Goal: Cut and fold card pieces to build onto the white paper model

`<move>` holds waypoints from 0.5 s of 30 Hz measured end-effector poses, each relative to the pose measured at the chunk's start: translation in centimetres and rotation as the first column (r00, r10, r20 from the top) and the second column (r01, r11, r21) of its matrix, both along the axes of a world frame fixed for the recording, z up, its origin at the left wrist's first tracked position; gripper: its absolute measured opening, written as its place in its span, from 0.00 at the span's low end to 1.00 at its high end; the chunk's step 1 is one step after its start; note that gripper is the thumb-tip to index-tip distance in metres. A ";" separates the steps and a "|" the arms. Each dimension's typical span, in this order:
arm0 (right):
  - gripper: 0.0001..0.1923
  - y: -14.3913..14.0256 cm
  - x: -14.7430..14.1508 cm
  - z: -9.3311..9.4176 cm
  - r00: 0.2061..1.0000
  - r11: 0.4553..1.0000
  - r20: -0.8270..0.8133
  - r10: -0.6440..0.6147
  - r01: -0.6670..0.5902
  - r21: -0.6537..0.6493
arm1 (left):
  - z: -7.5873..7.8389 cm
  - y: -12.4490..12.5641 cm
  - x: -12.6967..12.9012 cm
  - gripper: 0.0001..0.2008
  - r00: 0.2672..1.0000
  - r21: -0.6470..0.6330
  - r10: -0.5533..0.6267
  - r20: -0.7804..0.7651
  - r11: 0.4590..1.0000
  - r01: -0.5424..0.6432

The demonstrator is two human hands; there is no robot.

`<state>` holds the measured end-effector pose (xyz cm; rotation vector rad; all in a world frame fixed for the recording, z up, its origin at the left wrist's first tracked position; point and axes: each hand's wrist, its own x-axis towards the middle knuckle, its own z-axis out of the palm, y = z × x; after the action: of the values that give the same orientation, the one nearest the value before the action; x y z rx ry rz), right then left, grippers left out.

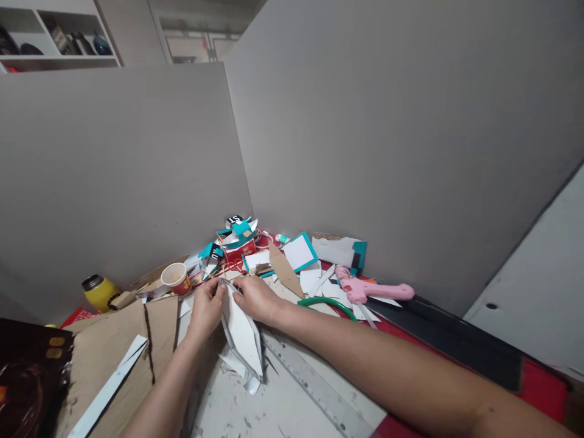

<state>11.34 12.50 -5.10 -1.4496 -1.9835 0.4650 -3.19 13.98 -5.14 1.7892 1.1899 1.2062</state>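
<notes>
White pc (244, 334): was in both hands, over the counter (219, 417), mid-view; long, pointed, edges folded; far tip partly hidden by fingers.
L hand (208, 307): grip was closed in a pinch on the pc's far end, L side; fingertips partly covered.
R hand (253, 298): grip likewise pinched on same end, R side; couldn't tell how firmly.
R forearm (374, 359): crossed the counter, hid bits of what lay beneath.
Dark item (27, 365): far L, cut off by frame, couldn't ID.
Metal strip (314, 383): lay nr R forearm, ran to bottom edge.
Cup (184, 287): stood open-topped beyond L hand; pale inside, contents unclear.
Bottle (103, 295): yellow w/ black top, tilted; inside not visible.
Shelf (59, 58): top L, cut off; 2 upper compartments held dark items, R one also a blue item; too small to ID.
Counts: 1 cup, 1 bottle, 1 pink glue gun (378, 291), 1 curved green tube (328, 302), 1 pointed brown pc (286, 272), 2 grey panels (137, 164) meeting in a corner.
Cardboard (109, 347): lay L of L hand w/ 1 white strip (111, 383) on top.
Scraps (300, 254): white & teal, overlapped, too jumbled to count.
</notes>
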 end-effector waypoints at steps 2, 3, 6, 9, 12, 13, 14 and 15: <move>0.10 0.2 0.1 0.1 0.999 1.000 -0.041 -0.002 0.001 -0.021 | 0.0 0.1 -0.1 0.08 0.999 0.010 0.020 0.032 1.000 -0.021; 0.10 0.3 0.1 0.2 0.998 0.999 -0.064 0.001 -0.003 -0.038 | 0.0 0.1 -0.2 0.08 0.998 0.013 0.035 0.052 0.999 -0.035; 0.10 0.5 0.2 0.1 0.991 0.994 -0.133 0.032 -0.046 -0.102 | 0.0 0.3 -0.6 0.08 0.988 0.008 0.097 0.123 0.995 -0.099; 0.10 0.7 0.1 -0.2 0.979 0.984 -0.192 0.072 -0.101 -0.147 | 0.1 0.4 -0.7 0.10 0.968 -0.033 0.152 0.200 0.988 -0.148; 0.10 0.9 0.1 -0.5 0.966 0.984 -0.250 0.064 -0.103 -0.144 | 0.5 0.1 -0.4 0.17 0.945 -0.116 0.180 0.273 0.981 -0.153; 0.10 0.9 0.1 -0.5 0.962 0.987 -0.268 0.051 -0.091 -0.136 | 0.7 0.0 -0.2 0.20 0.938 -0.152 0.183 0.296 0.978 -0.143; 0.10 1.0 0.1 -0.5 0.958 0.989 -0.285 0.038 -0.077 -0.127 | 0.9 -0.2 0.0 0.22 0.931 -0.191 0.180 0.316 0.974 -0.123; 0.10 1.1 0.1 -0.5 0.953 0.991 -0.302 0.026 -0.064 -0.118 | 1.0 -0.3 0.2 0.24 0.927 -0.234 0.172 0.334 0.968 -0.096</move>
<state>11.45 13.61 -5.56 -1.3206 -1.7720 0.7951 -3.03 13.64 -4.14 1.2844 1.1922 1.3536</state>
